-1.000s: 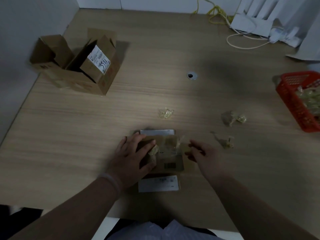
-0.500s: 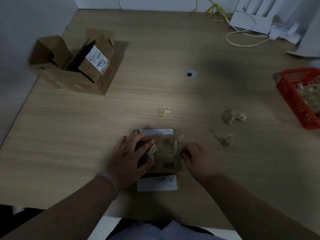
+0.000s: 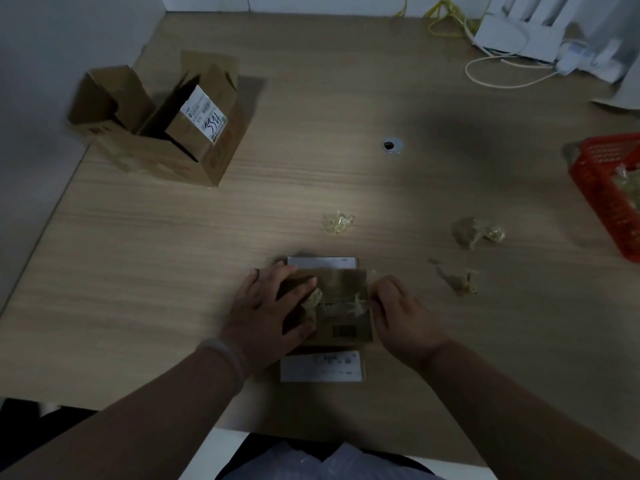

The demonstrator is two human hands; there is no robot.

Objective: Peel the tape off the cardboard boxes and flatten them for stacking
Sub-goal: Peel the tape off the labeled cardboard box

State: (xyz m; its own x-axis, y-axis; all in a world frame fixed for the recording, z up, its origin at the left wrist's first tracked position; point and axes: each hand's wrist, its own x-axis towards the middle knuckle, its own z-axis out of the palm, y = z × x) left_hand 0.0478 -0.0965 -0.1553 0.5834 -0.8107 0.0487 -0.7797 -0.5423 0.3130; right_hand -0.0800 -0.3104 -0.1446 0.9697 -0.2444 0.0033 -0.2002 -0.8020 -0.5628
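Left hand (image 3: 273,306) is laid flat, fingers spread, on the one small cardboard box (image 3: 343,323) by the table (image 3: 173,254) near edge; tape (image 3: 358,303) at its right edge is pinched by the right hand (image 3: 401,317). Three tape wads (image 3: 337,222) are scattered right, two open boxes (image 3: 214,150) far left, bare wood between.

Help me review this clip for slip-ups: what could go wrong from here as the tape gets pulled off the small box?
1. The tape strand that the right hand pinches looks thin and twisted; it may snap and leave bits on the small box.
2. The left hand presses only the box's left side, so a hard pull might lift or slide it.
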